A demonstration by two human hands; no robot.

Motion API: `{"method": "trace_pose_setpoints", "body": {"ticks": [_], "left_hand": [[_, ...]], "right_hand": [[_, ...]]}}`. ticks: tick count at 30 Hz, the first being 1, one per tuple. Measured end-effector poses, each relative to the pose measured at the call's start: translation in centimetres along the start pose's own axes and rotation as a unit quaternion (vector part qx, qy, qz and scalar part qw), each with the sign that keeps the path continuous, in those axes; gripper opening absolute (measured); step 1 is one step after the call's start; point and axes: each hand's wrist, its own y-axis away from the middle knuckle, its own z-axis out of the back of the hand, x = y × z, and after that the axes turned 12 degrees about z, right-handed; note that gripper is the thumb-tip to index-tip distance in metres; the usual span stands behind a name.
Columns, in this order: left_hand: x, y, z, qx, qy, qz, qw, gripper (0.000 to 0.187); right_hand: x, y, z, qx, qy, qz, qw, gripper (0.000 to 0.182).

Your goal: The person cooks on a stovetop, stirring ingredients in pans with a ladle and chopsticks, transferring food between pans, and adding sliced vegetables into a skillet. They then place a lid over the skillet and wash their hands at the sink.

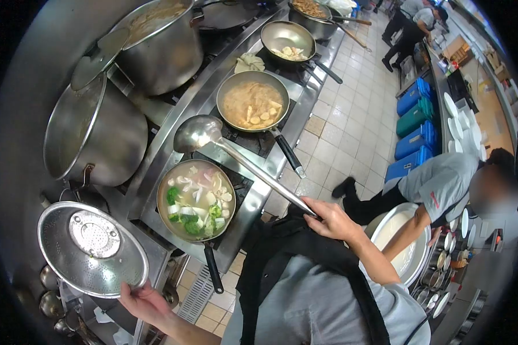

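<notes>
My left hand [144, 303] grips the rim of a metal colander [92, 247], tilted so its perforated inside shows; only a few small bits cling to it. In my right hand [332, 219] is the handle of a long steel ladle [198, 133], its bowl held above the stove between two pans. Below the ladle, a frying pan [161, 198] holds broccoli, pale sliced vegetables and cloudy liquid. Beyond it sits a second frying pan [282, 86] with brown broth and yellowish pieces. A third frying pan [267, 37] farther off contains a small heap of pale food.
Large stockpots [121, 144] line the left side of the stove [250, 201]. A crumpled cloth [249, 62] lies between burners. To my right a co-worker [443, 178] reaches into a big bowl [380, 230] of white contents. Blue bins [414, 138] stand across the tiled floor [345, 123].
</notes>
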Motion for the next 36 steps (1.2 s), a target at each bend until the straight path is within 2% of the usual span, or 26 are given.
{"method": "trace_pose_setpoints", "body": {"ticks": [3, 8, 10, 11, 13, 14, 16, 17, 18, 20, 21, 23, 26, 27, 30, 32, 34, 36], "left_hand": [[-0.1, 0.3, -1.6, -0.011, 0.021, 0.036, 0.999, 0.024], [-0.6, 0.8, -0.3, 0.005, 0.024, 0.084, 0.996, 0.026], [-1.3, 1.5, -0.3, 0.062, 0.023, 0.101, 0.993, 0.027], [-1.7, 1.5, -0.1, 0.062, 0.024, 0.099, 0.993, 0.027], [-2.4, 1.8, -0.3, 0.144, 0.026, 0.108, 0.983, 0.031], [-2.2, 1.8, -0.2, 0.135, 0.028, 0.104, 0.985, 0.031], [-2.5, 3.1, -2.5, -0.019, 0.057, 0.043, 0.997, 0.035], [-3.0, 3.4, -2.7, -0.032, 0.065, 0.023, 0.997, 0.036], [-3.5, 3.6, -2.3, -0.049, 0.070, 0.005, 0.996, 0.038], [-4.1, 3.2, 0.6, -0.009, 0.088, -0.031, 0.996, 0.034], [-4.4, 3.3, 1.9, -0.037, 0.087, -0.046, 0.994, 0.034], [-4.7, 3.6, 4.2, -0.034, 0.095, -0.084, 0.991, 0.029], [-4.2, 4.9, 6.7, -0.059, 0.046, -0.102, 0.992, 0.023], [-3.9, 5.2, 7.2, -0.047, 0.051, -0.091, 0.993, 0.023], [-2.1, 6.3, 10.8, -0.149, 0.054, -0.080, 0.984, 0.029], [-0.7, 6.7, 14.4, -0.199, 0.060, -0.069, 0.976, 0.034], [-1.1, 7.0, 11.9, -0.191, 0.065, -0.053, 0.978, 0.040], [0.4, 6.6, 17.7, -0.183, -0.086, -0.072, 0.977, 0.045]], "right_hand": [[-0.1, 0.0, -0.2, -0.005, -0.002, 0.049, 0.999, 0.054], [0.4, -1.0, -0.4, 0.030, 0.018, 0.060, 0.998, 0.053], [0.8, -1.5, -0.5, 0.055, 0.023, 0.051, 0.997, 0.053], [0.9, -1.7, -0.5, 0.055, 0.023, 0.054, 0.997, 0.053], [1.2, -2.0, -0.4, 0.080, 0.033, 0.044, 0.995, 0.051], [1.2, -1.9, -0.5, 0.088, 0.031, 0.049, 0.994, 0.051], [0.7, -2.4, -1.5, 0.041, 0.012, 0.066, 0.997, 0.050], [0.8, -2.8, -1.7, 0.038, -0.007, 0.074, 0.997, 0.049], [0.9, -3.1, -2.0, 0.082, -0.031, 0.099, 0.991, 0.049], [1.0, -3.7, -2.6, 0.063, -0.037, 0.034, 0.997, 0.049], [0.9, -4.5, -2.9, 0.090, -0.048, 0.048, 0.994, 0.049], [1.2, -5.5, -3.3, 0.106, -0.018, 0.058, 0.993, 0.048], [1.1, -7.6, -4.3, 0.148, 0.011, 0.084, 0.985, 0.049], [1.2, -8.3, -4.4, 0.147, 0.018, 0.123, 0.981, 0.048], [0.3, -9.6, -5.5, 0.154, 0.017, 0.117, 0.981, 0.049], [-0.8, -9.3, -6.2, 0.115, 0.033, 0.108, 0.987, 0.048], [-1.7, -9.1, -6.5, 0.117, 0.006, 0.072, 0.990, 0.048], [-3.5, -8.4, -7.3, 0.077, -0.017, 0.056, 0.995, 0.049]]}}
